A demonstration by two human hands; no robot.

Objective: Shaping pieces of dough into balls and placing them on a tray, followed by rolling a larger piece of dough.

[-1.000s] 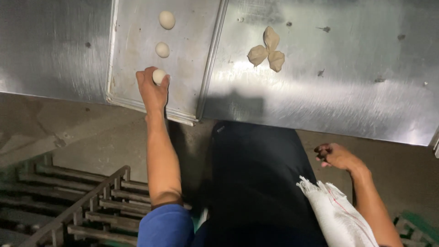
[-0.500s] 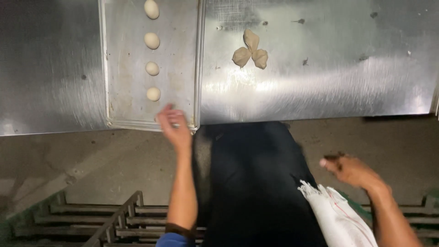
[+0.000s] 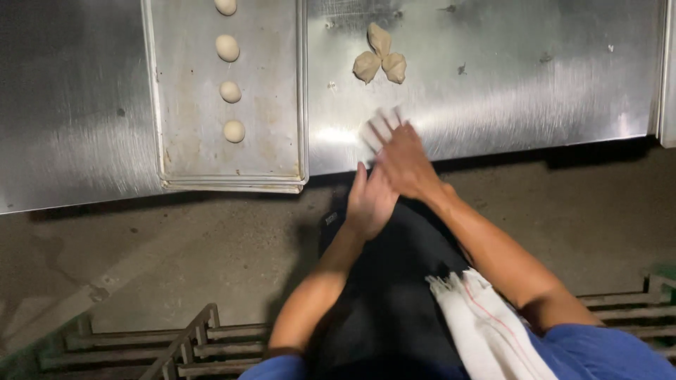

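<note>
My left hand [image 3: 369, 200] and my right hand [image 3: 400, 156] meet palm against palm at the front edge of a steel table [image 3: 507, 84]. The right hand lies over the left, blurred, fingers spread. Neither holds anything. A metal baking tray [image 3: 271, 91] sits on the table to the left, with several round dough balls [image 3: 229, 91] in a line on it. Three lumps of dough [image 3: 380, 60] lie pressed together on the bare table just beyond my hands.
A white cloth [image 3: 486, 327] hangs at my right hip over a dark apron. The floor below is concrete, with a metal rack [image 3: 169, 348] at the lower left and another at the lower right edge.
My left hand left a dough ball on the tray and drew back to my body. My right hand came up from my side to meet it. The view shifted towards the table's edge.
</note>
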